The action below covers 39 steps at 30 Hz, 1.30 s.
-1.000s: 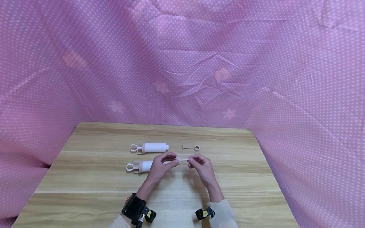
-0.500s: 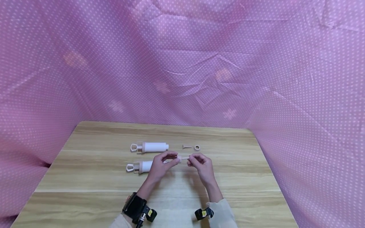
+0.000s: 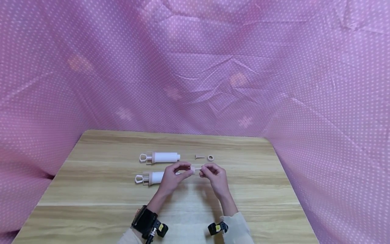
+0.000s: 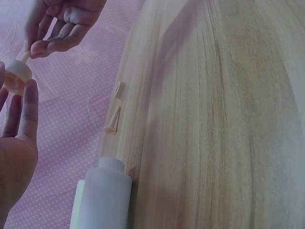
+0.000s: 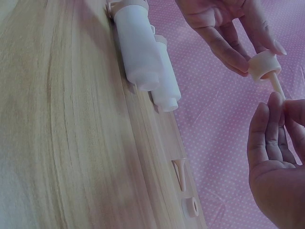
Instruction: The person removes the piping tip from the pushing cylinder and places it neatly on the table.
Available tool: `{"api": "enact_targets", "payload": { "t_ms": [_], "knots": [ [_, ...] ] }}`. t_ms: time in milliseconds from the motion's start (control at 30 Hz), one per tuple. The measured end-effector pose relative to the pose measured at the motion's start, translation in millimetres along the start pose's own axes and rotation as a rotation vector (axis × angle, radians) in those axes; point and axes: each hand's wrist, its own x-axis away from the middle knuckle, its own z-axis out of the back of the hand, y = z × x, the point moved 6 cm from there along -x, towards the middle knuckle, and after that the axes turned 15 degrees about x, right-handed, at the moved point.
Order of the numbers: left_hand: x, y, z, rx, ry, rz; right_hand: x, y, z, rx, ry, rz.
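Observation:
My left hand [image 3: 172,177] pinches a small cream ring-shaped cap [image 5: 265,66] between thumb and fingers, above the table. With thumb and fingertips my right hand [image 3: 215,178] pinches a thin pale nozzle [image 5: 276,85], whose other end sits in the cap's opening. In the right wrist view the left hand [image 5: 224,28] is above the cap and the right hand [image 5: 276,167] below it. Beneath the left hand lies a white bottle [image 3: 156,178] with a looped handle, partly covered by that hand. A matching bottle [image 3: 166,157] lies behind it.
A loose tapered nozzle [image 3: 199,157] and a loose ring cap [image 3: 210,158] lie just behind the hands on the wooden table [image 3: 259,189]. Pink dotted cloth [image 3: 195,84] hangs around the table's back and sides.
The left hand and the cap have shifted slightly to the right, so less of the nozzle shows between the hands. The bottles and loose parts have stayed put.

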Motion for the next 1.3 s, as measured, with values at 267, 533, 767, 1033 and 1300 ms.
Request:
{"api": "enact_targets", "payload": {
  "t_ms": [267, 533, 767, 1033, 1300],
  "knots": [
    [0.2, -1.4, -0.3, -0.01, -0.01, -0.025, 2.1, 4, -1, -0.011, 0.0, 0.0],
    [0.9, -0.8, -0.8, 0.04, -0.009, -0.037, 3.9, 5, -5, -0.043, 0.008, 0.016],
    [1.1, -0.5, -2.2, 0.045, 0.004, -0.041, 3.7, 2, -7, -0.047, 0.007, 0.032],
    [1.2, -2.6, -4.0, 0.049, 0.018, -0.022, 5.3, -2, -10, -0.068, -0.005, 0.036],
    [3.3, -3.1, -3.9, 0.048, 0.028, -0.04, 4.8, -1, -11, -0.045, -0.021, 0.033]
  ]
}}
